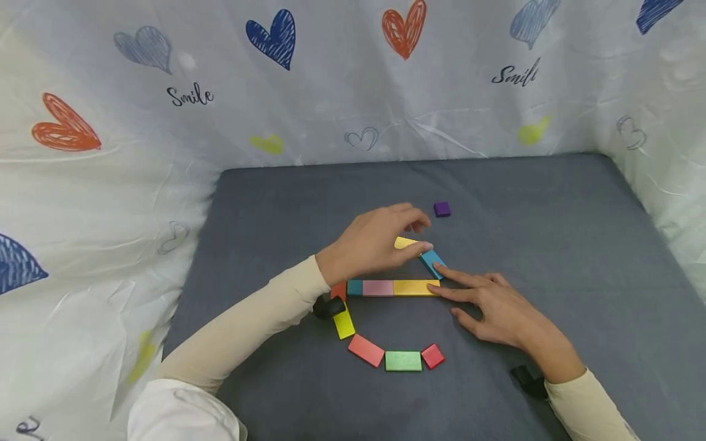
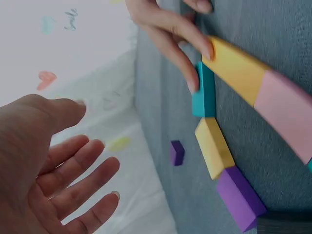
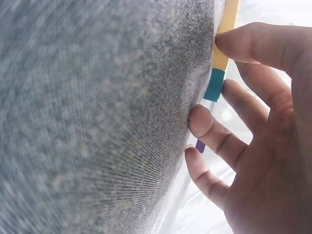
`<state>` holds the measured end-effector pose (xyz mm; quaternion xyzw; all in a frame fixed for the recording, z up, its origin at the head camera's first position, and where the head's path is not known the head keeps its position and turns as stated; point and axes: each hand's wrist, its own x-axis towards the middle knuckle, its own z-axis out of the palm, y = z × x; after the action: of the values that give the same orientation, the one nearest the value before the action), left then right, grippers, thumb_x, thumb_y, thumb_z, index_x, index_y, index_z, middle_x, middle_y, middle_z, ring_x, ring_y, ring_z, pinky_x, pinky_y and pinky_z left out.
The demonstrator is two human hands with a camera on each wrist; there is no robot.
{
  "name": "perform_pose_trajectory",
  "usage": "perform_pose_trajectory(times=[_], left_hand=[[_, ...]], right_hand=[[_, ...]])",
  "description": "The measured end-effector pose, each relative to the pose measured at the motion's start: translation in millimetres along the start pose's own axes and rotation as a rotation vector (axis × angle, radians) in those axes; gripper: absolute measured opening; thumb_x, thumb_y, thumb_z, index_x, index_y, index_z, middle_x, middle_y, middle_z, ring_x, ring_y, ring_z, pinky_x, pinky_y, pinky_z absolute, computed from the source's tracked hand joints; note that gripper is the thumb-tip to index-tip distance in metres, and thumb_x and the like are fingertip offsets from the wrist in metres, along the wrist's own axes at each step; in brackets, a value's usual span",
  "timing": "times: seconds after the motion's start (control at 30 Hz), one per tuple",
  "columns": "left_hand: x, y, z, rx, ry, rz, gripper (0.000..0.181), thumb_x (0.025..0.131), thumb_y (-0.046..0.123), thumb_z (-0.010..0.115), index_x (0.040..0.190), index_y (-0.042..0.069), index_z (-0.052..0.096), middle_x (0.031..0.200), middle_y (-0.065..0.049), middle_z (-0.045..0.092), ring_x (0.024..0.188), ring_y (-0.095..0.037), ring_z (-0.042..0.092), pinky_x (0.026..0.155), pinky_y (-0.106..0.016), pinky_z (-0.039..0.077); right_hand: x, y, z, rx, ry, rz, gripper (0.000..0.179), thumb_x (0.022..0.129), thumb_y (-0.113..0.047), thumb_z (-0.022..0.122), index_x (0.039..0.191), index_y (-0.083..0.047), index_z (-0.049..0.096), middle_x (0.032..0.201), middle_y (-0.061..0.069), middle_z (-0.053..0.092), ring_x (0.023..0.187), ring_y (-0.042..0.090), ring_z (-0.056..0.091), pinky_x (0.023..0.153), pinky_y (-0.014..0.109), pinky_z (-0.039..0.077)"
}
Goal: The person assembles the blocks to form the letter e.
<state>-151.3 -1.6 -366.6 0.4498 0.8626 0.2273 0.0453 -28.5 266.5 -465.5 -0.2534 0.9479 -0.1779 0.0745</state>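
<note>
My left hand (image 1: 376,240) hovers over the upper blocks with relaxed fingers, holding nothing. Below it lie a pale yellow block (image 1: 405,242) and a purple block (image 2: 240,199), which the hand hides in the head view. With extended fingers, my right hand (image 1: 496,309) touches a blue block (image 1: 432,264) and the right end of a long yellow block (image 1: 412,288). The blue block slants between the pale yellow block and that end. Left of the long yellow block, a pink block (image 1: 377,288) and a teal block (image 1: 355,288) continue the straight row.
An orange block (image 1: 338,290), bright yellow block (image 1: 345,324), salmon block (image 1: 366,350), green block (image 1: 403,361) and red block (image 1: 432,356) curve below the row. A small purple block (image 1: 442,209) lies apart near the back of the grey cloth (image 1: 551,245).
</note>
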Motion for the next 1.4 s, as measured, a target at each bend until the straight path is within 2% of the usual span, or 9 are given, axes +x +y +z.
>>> perform_pose_trajectory(times=[0.17, 0.4, 0.67, 0.87, 0.97, 1.13, 1.23, 1.4], left_hand=[[27.4, -16.6, 2.4, 0.003, -0.026, -0.04, 0.041, 0.104, 0.043, 0.066, 0.136, 0.018, 0.066, 0.123, 0.004, 0.068, 0.109, -0.009, 0.066, 0.084, -0.028, 0.056], [62.4, -38.6, 12.6, 0.012, -0.056, -0.071, 0.043, 0.106, 0.039, 0.064, 0.142, 0.017, 0.062, 0.128, 0.001, 0.068, 0.113, -0.013, 0.066, 0.085, -0.031, 0.056], [89.1, -61.4, 36.7, 0.048, -0.14, -0.142, 0.055, 0.105, 0.033, 0.067, 0.156, 0.02, 0.052, 0.139, -0.001, 0.065, 0.119, -0.017, 0.066, 0.09, -0.038, 0.058], [107.7, -71.5, 48.4, 0.139, -0.226, -0.147, 0.057, 0.106, 0.035, 0.066, 0.16, 0.028, 0.049, 0.159, -0.004, 0.052, 0.139, -0.023, 0.057, 0.098, -0.045, 0.057], [118.8, -75.2, 52.3, 0.169, -0.267, -0.131, 0.058, 0.106, 0.038, 0.066, 0.16, 0.031, 0.047, 0.164, -0.005, 0.046, 0.146, -0.025, 0.05, 0.106, -0.048, 0.053], [133.2, -78.6, 56.5, 0.188, -0.351, -0.071, 0.06, 0.104, 0.041, 0.067, 0.161, 0.034, 0.046, 0.167, -0.007, 0.042, 0.153, -0.025, 0.041, 0.117, -0.048, 0.042], [139.3, -79.8, 59.9, 0.196, -0.364, -0.033, 0.059, 0.104, 0.043, 0.067, 0.159, 0.031, 0.05, 0.163, -0.005, 0.046, 0.15, -0.024, 0.045, 0.116, -0.046, 0.043], [146.7, -80.3, 65.7, 0.226, -0.328, 0.024, 0.05, 0.103, 0.041, 0.069, 0.15, 0.026, 0.062, 0.143, 0.002, 0.06, 0.133, -0.017, 0.059, 0.107, -0.039, 0.051]], right_hand=[[-0.6, 1, -1, 0.002, 0.003, -0.003, 0.061, 0.099, -0.031, 0.073, 0.154, -0.045, 0.052, 0.17, -0.01, 0.034, 0.14, 0.024, 0.057, 0.108, 0.061, 0.037], [-1.5, 2, -3, -0.006, 0.015, -0.011, 0.059, 0.098, -0.03, 0.073, 0.153, -0.043, 0.055, 0.17, -0.009, 0.035, 0.137, 0.025, 0.06, 0.106, 0.06, 0.039], [-3.5, 1, -1, 0.0, 0.015, -0.004, 0.058, 0.099, -0.031, 0.073, 0.152, -0.043, 0.055, 0.169, -0.01, 0.037, 0.134, 0.024, 0.062, 0.107, 0.059, 0.039], [-3.5, 1, -1, 0.001, 0.01, 0.007, 0.057, 0.099, -0.032, 0.072, 0.152, -0.043, 0.056, 0.169, -0.011, 0.036, 0.136, 0.023, 0.06, 0.107, 0.06, 0.04], [-3.6, 2, -1, 0.005, 0.006, 0.012, 0.056, 0.099, -0.032, 0.072, 0.152, -0.043, 0.055, 0.17, -0.012, 0.035, 0.137, 0.023, 0.06, 0.108, 0.059, 0.039], [-4.0, 2, 0, 0.013, -0.007, 0.016, 0.057, 0.1, -0.034, 0.071, 0.153, -0.044, 0.054, 0.17, -0.014, 0.034, 0.14, 0.022, 0.057, 0.109, 0.058, 0.039], [-4.4, 2, 0, 0.013, -0.008, 0.021, 0.057, 0.1, -0.034, 0.072, 0.153, -0.044, 0.054, 0.17, -0.014, 0.033, 0.142, 0.021, 0.055, 0.109, 0.057, 0.039], [-4.5, 3, -1, 0.014, -0.007, 0.034, 0.057, 0.099, -0.034, 0.072, 0.153, -0.044, 0.054, 0.17, -0.015, 0.033, 0.143, 0.02, 0.054, 0.11, 0.057, 0.038]])
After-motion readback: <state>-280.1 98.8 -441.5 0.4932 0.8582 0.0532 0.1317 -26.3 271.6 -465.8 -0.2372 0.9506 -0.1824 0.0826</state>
